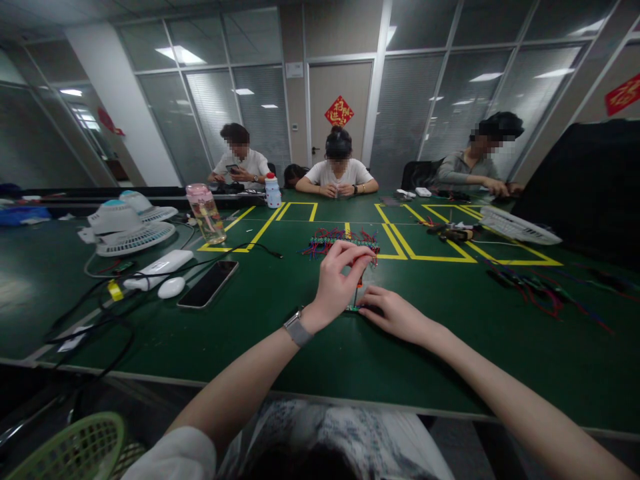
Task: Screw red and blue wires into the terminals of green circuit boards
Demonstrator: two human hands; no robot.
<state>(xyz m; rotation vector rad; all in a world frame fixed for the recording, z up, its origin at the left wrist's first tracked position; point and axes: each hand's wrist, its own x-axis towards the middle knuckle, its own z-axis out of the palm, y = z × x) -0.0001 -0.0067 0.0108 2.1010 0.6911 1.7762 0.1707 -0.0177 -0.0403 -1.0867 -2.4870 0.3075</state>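
My left hand [339, 279] is raised over the green table [280, 347], fingers curled in a pinch on a small part I cannot make out. A watch sits on that wrist. My right hand [395, 313] lies low on the table, fingertips pressing a small green board [353, 308] that shows between the two hands. Just beyond my hands lies a bundle of red, blue and green wires with connectors [340, 240].
A phone [208, 284], white mouse [171, 287], white power strip [158, 268], fans [131, 230] and pink bottle [206, 213] stand at the left. More loose wires [545, 293] lie right. Three people sit across the table. A green basket [75, 450] is at bottom left.
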